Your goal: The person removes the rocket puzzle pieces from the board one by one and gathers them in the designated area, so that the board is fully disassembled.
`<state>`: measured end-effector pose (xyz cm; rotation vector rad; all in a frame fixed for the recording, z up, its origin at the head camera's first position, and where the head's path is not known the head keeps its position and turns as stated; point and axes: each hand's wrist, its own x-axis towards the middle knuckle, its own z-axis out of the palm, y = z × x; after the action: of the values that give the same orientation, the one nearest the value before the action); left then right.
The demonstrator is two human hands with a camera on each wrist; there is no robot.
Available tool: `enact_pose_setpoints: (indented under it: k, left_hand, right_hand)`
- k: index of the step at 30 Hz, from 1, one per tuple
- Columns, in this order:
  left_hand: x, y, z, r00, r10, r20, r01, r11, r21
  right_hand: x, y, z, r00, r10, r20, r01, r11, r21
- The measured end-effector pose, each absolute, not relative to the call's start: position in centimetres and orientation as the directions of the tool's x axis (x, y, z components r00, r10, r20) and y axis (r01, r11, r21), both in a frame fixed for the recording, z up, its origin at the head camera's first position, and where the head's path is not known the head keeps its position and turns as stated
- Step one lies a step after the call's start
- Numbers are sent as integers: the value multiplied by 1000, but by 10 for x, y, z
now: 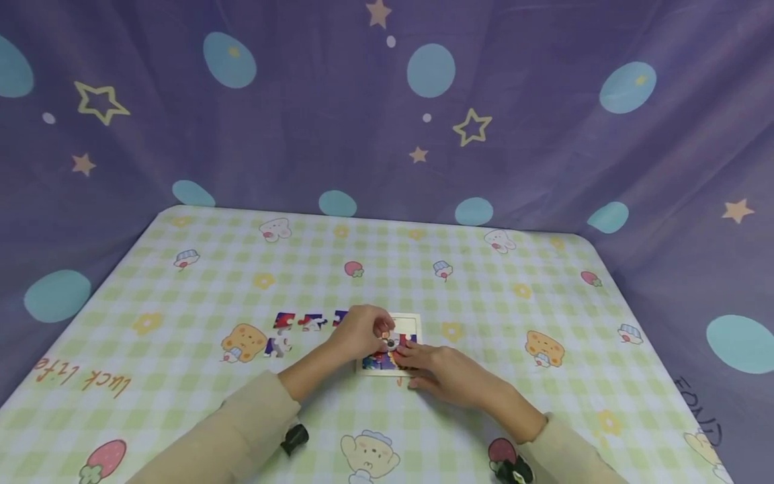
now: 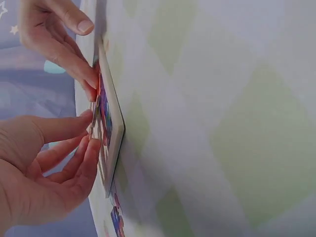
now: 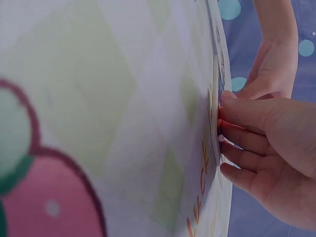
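A small jigsaw puzzle in a pale wooden tray (image 1: 418, 324) lies at mid-table, its lower part filled with colourful pieces and bare wood showing at the top. My left hand (image 1: 358, 333) reaches over the tray's left side. Its thumb and fingers pinch a thin puzzle piece (image 2: 95, 117), seen edge-on in the left wrist view, close over the tray. From the right, my right hand (image 1: 456, 375) rests its fairly straight fingertips (image 3: 228, 114) on the filled part and the tray's right edge. My hands partly hide the picture.
Left of the tray lie several loose pieces: a red-and-purple puzzle piece (image 1: 285, 320), another beside it (image 1: 312, 323), one partly behind my left hand (image 1: 339, 316), and a purple-and-white piece (image 1: 278, 346) nearer me. A checked cloth (image 1: 471, 296) covers the table; a purple curtain (image 1: 338, 134) hangs behind.
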<state>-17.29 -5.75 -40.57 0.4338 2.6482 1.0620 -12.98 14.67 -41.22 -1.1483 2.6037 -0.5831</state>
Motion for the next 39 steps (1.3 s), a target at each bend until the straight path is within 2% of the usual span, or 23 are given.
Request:
enact_pose_setpoints:
  k: [4,7,13,26,33,39]
  left_hand:
    - [-175,-57,-408,-933,324,-153,88,620,780]
    - [-176,-56,-410,-944,254,-210,-30,569,822]
    - [-172,-55,-414,-951,132,-279,-169,536,828]
    - [-163,-54,-414,-955,79,-285,-208,506,837]
    - [-162,-60,-418,-974,50,-220,-161,530,833]
    - [-162,-71,-415,-978,8,-209,-174,522,835]
  right_hand:
    - [-130,146,-412,-666,-744,-53,-649,612,-452]
    - [-130,146,-412,-668,-743,-52,-644,611,-460]
    - [-129,146,-412,-671,-740,-48,-639,610,-469]
    - [-128,146,-413,-673,-737,-59,-638,619,-458]
    - [-129,146,-413,-668,-743,-50,-648,614,-451]
    - [-129,147,-414,-663,-748,-35,-661,607,-442]
